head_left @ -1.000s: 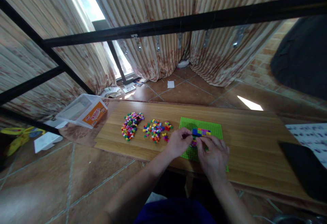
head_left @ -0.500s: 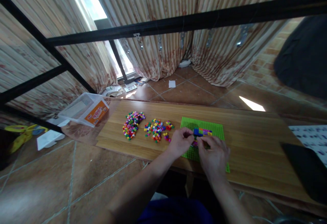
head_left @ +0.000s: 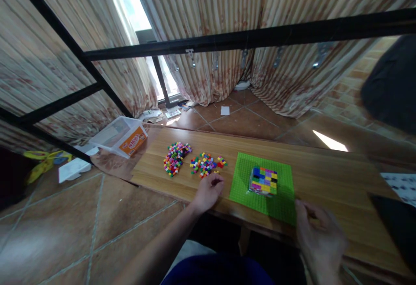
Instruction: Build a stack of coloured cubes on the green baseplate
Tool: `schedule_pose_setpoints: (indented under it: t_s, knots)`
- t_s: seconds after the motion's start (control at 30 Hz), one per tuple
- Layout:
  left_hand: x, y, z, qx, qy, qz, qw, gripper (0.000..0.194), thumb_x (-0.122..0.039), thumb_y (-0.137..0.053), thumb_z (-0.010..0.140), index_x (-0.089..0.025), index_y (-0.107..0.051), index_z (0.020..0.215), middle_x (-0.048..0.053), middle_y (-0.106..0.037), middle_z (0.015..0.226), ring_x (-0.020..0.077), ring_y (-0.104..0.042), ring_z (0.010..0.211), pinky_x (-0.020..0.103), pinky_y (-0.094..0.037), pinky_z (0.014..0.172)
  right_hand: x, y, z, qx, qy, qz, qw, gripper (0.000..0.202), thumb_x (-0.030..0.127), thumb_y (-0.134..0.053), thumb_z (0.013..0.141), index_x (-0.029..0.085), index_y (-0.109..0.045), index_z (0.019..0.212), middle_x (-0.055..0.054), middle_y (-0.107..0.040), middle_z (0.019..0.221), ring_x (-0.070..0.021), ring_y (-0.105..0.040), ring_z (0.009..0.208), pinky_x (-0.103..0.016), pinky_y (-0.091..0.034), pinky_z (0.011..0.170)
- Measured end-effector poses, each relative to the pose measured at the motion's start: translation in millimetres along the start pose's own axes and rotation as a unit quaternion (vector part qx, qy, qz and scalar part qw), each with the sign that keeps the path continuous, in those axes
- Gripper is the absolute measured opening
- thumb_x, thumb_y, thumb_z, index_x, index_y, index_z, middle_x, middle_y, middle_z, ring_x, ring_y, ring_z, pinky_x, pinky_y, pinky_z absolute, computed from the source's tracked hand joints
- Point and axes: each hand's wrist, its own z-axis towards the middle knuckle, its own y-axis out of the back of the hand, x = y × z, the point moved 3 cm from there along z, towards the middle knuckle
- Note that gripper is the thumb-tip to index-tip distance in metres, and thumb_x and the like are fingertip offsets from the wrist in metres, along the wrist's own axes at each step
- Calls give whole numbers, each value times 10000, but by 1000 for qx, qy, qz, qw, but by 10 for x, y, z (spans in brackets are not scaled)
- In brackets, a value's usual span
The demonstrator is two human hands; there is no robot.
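Observation:
A block of multicoloured toy bricks (head_left: 264, 181), several layers high, stands on the green studded baseplate (head_left: 282, 207). My left hand (head_left: 208, 192) is at the near edge of the smaller loose brick pile (head_left: 203, 163), left of the baseplate. Its fingers are curled in with thumb and forefinger close together; whatever may be between them is too small to make out. Past the baseplate's near right corner is my right hand (head_left: 320, 235), smeared by motion, its fingers bent. Neither hand touches the brick block.
A larger loose brick pile (head_left: 175, 158) lies further left on the wooden table (head_left: 325, 185). A clear plastic box with an orange label (head_left: 133, 141) sits beyond the table's left end. A black object (head_left: 394, 224) lies at the right, and a black metal rail (head_left: 227, 44) crosses above.
Both hands have come off the brick block, the left moving left to the loose bricks, the right moving right past the baseplate. The block's top is now uncovered. The view has shifted slightly.

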Motion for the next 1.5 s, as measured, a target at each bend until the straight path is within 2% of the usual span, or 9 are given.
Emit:
schedule_pose_setpoints:
  t_s: [0.13,0.3,0.47,0.63,0.87,1.0,1.2,1.33,1.5]
  knots:
    - [62,149,-123,-13,-19,64,998,96,-177,-555,803,-165,-643,838,-6,-621,713,120,-546,654,218,-417,593,-169,-11,-101,45,3,-10,999,529,658,-440,859,188,-682,877,-122,-699,936,-311,-645,888,-450,-484,814]
    - [9,164,-109,-59,-54,146,986,131,-105,-520,808,-171,-612,873,-2,-615,768,126,-553,683,242,-427,651,-81,-173,-157,94,70,-1,993,660,766,-422,808,191,-689,991,-126,-692,1001,-327,-627,939,-486,-477,854]
    - [4,147,19,-117,-109,202,966,147,-57,-520,805,-178,-583,859,29,-590,848,153,-563,782,264,-444,708,-80,-342,-186,108,80,1,991,642,745,-418,827,189,-679,1017,-130,-687,1034,-336,-606,984,-500,-470,870]
    - [23,171,64,-114,-145,209,961,203,-22,-503,798,-181,-579,900,29,-585,867,151,-566,811,260,-452,736,-135,-410,-186,112,87,-10,990,648,739,-403,835,180,-680,1010,-134,-692,1043,-335,-608,999,-497,-460,902]
    - [-81,238,157,-145,-106,262,948,238,-47,-500,831,-167,-613,1003,56,-620,966,159,-602,883,284,-491,829,-171,-476,-87,139,95,-5,986,611,680,-390,857,153,-664,1000,-152,-684,1042,-326,-606,1004,-483,-458,912]
    - [-196,249,271,-114,-86,375,916,255,-126,-498,882,-193,-620,1095,76,-607,1093,184,-621,956,302,-512,849,-178,-492,-51,139,100,-4,985,554,631,-400,866,158,-662,987,-149,-686,1020,-320,-611,982,-477,-460,902]
    - [-296,181,428,-44,-58,517,853,194,-269,-543,901,-180,-643,1042,92,-573,1131,215,-623,989,328,-538,831,-172,-503,-51,134,122,-2,984,553,620,-396,873,147,-663,978,-155,-686,1031,-323,-615,975,-473,-467,896]
    - [-295,152,481,-38,-37,535,843,213,-268,-525,917,-152,-635,1058,105,-574,1125,215,-619,993,336,-535,853,-174,-506,-51,128,136,-1,982,554,628,-403,866,150,-665,962,-151,-692,1015,-320,-621,951,-466,-474,883]
    - [-317,186,436,-63,-62,515,853,172,-228,-508,926,-165,-606,1053,91,-590,1122,205,-610,1025,306,-516,862,-169,-510,-51,139,113,0,984,554,639,-406,858,165,-670,970,-142,-693,1032,-325,-611,985,-485,-462,908]
